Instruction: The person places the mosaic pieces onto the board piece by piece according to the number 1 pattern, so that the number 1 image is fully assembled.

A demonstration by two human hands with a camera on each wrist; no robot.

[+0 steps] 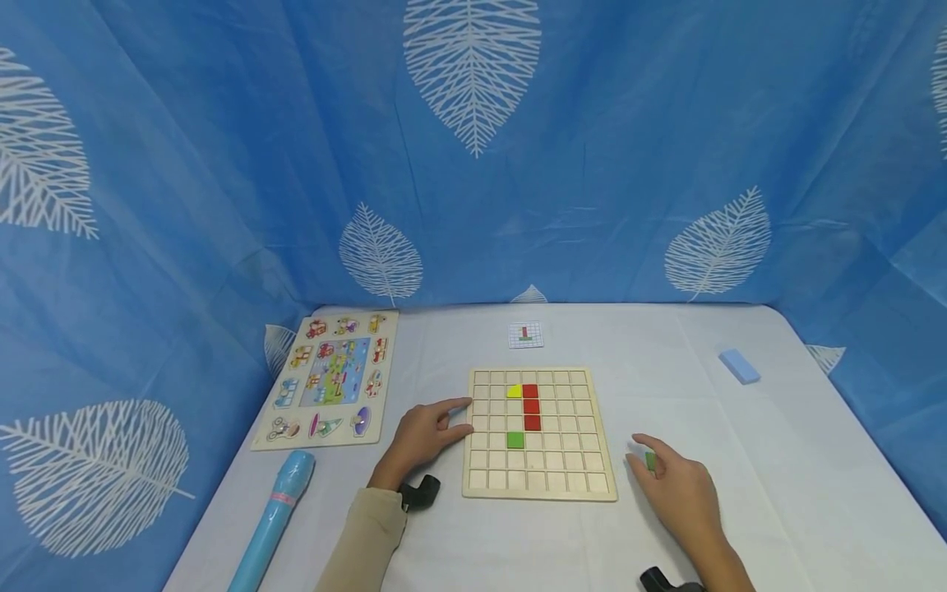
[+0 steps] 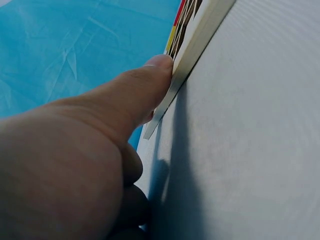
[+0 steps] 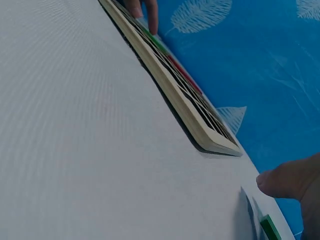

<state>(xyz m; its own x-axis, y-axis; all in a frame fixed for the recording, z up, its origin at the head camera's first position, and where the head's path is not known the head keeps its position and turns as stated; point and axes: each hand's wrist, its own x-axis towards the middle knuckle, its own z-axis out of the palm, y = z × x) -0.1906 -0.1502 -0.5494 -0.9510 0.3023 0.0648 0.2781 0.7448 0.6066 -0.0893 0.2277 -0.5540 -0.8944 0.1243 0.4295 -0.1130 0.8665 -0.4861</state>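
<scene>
My left hand (image 1: 423, 434) touches the left edge of a wooden grid board (image 1: 478, 493) with thumb (image 2: 150, 80) and index fingertip. On the board, three red tiles (image 1: 531, 407) form a column. A yellow tile (image 1: 514, 392) with a rounded corner lies beside the top one, and a green tile (image 1: 515, 440) is lower left. My right hand (image 1: 682, 493) hovers right of the board, thumb and index finger spread apart. Between them shows another green tile (image 1: 650, 460), partly covered by the hand; in the right wrist view the thumb (image 3: 287, 179) is clear of it.
A small pattern card (image 1: 526, 334) lies behind the board. Toward the back right is a blue block (image 1: 739, 367). At the left are a picture puzzle board (image 1: 388, 362) with shaped pieces and a light blue tube (image 1: 272, 518). A leaf-patterned blue curtain (image 1: 577, 205) surrounds the white table.
</scene>
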